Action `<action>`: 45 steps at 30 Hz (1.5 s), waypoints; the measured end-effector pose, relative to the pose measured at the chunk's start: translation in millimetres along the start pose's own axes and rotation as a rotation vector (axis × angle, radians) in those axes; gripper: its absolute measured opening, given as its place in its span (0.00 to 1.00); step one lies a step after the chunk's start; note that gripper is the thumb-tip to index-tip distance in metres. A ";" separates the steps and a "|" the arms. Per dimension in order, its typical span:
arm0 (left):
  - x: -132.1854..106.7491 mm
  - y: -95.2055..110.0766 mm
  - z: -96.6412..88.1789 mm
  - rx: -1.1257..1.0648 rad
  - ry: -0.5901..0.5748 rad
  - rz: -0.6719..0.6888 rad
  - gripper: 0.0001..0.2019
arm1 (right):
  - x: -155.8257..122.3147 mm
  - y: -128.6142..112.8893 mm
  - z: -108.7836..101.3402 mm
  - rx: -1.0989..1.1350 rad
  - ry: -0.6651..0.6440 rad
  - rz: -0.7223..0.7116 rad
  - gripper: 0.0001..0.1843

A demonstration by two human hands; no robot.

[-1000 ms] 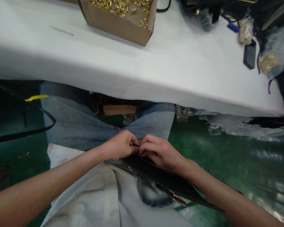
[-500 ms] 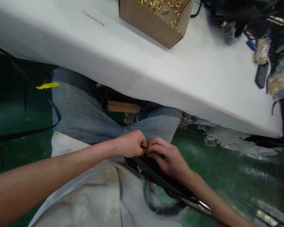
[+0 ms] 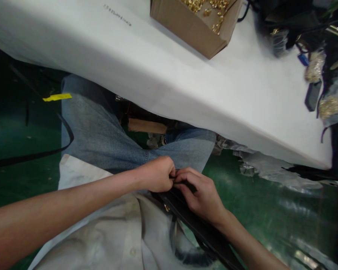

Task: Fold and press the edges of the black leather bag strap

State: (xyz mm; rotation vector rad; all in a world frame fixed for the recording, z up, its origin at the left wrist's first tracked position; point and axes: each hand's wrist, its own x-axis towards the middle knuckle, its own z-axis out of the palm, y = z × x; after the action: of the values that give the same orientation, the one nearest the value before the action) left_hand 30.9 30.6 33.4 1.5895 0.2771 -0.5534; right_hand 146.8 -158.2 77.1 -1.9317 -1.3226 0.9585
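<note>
A black handbag [image 3: 195, 227] with gold-coloured fittings lies slanting across my lap, against the light shirt. My left hand [image 3: 159, 174] is closed at the bag's upper end, its fingers curled around a small dark part there. My right hand [image 3: 201, 193] meets it from the other side, thumb and fingers pinched on the same spot. The fingertips of both hands almost touch, and they hide most of the small piece between them. A plastic-wrapped dark loop, seemingly a handle [image 3: 194, 257], hangs below the bag.
On the white table [image 3: 169, 80] ahead stands a cardboard box [image 3: 190, 32] of small gold-coloured metal pieces. Bagged hardware [image 3: 329, 107] and dark items crowd its right end. A black strap [image 3: 30, 155] with a yellow tag [image 3: 58, 97] hangs at left. Clear plastic [image 3: 270, 172] lies under the table edge.
The view has shifted slightly, so the box sits further right. Both hands keep their pinch at the bag's end. The bag's lower end has swung down, and its gold bar has left view.
</note>
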 end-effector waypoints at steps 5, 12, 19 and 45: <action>-3.3 5.3 -1.3 0.036 0.017 0.002 0.09 | -5.2 -3.0 2.3 -0.033 0.048 0.032 0.10; -5.2 6.2 -1.5 0.055 0.016 0.000 0.10 | -6.9 -5.7 4.2 -0.037 0.080 0.042 0.09; -5.8 5.3 -0.1 0.073 0.020 -0.021 0.05 | -7.0 -7.3 5.7 -0.046 0.090 0.042 0.09; -9.4 -2.7 1.3 0.036 0.025 0.011 0.03 | -2.3 -14.5 13.8 -0.020 0.135 0.100 0.09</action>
State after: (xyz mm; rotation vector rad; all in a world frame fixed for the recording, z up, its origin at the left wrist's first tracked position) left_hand 21.3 31.1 35.8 1.6332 0.2786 -0.5328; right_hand 127.5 -154.6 81.5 -2.0561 -1.1721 0.8487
